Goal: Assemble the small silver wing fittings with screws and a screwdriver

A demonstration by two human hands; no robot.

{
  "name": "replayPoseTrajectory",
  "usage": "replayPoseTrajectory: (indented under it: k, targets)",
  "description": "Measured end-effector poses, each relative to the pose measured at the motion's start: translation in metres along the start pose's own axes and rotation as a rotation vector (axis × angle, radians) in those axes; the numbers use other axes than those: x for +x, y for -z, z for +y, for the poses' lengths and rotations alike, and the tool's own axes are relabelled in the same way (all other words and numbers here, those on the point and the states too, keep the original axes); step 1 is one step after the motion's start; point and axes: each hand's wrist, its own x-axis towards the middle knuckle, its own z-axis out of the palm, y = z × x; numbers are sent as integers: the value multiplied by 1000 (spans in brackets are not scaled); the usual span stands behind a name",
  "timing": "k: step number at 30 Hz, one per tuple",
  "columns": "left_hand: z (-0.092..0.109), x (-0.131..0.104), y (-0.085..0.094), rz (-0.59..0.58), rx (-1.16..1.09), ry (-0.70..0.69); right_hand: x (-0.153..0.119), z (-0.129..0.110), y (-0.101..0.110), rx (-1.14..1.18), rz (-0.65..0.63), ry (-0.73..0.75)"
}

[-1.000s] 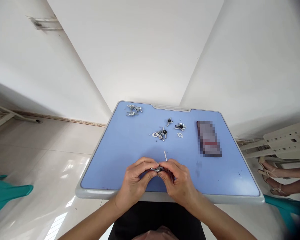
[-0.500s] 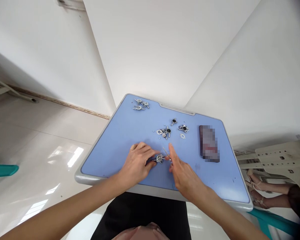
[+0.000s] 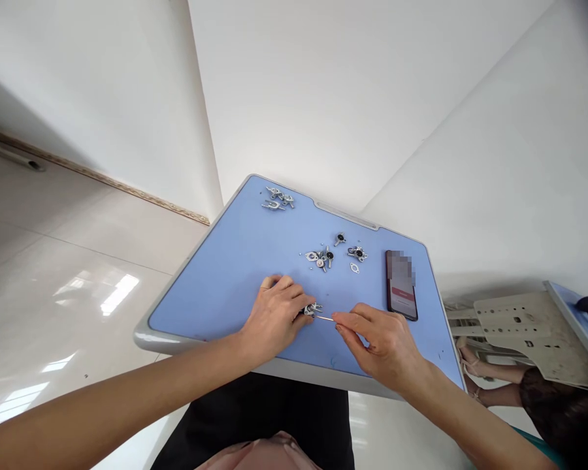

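**Two hands meet over a small metal fitting at the blue table**

The left hand, at the lower centre of the frame, grasps the fitting between thumb and fingers, low over the tabletop; the right hand, to its right, pinches a thin metal rod between thumb and forefinger; the rod points left, its tip at the fitting, though whether they touch is too small to tell.

Above the hands, near the centre, lies a cluster of metal parts; to its right are two black-centred parts, with a flat oval plate just below the nearer-right one; another group of metal pieces sits at the table's upper left corner; a phone, its screen partly blurred, lies right of centre; at the lower right of the frame, another person's legs show beside a cream metal frame.
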Motion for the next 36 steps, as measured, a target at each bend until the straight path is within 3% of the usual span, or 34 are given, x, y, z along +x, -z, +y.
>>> replayPoseTrajectory:
  k: [19,24,26,29,32,36]
  targets:
    - [-1,1,2,-34,-38,8,17,-3,1,-290,-339,135]
    - [0,0,1,-26,-27,6,32,-19,8,-465,-579,219]
    - [0,0,0,-5,-25,1,42,-30,9,-490,-710,176]
    - [1,-1,-1,17,-27,-4,62,-42,8,-507,-834,-17]
    - [1,0,1,-19,-22,2,80,-44,10,-463,-863,-216]
    - [0,0,6,-68,-58,28,89,-33,24,-346,-817,-353]
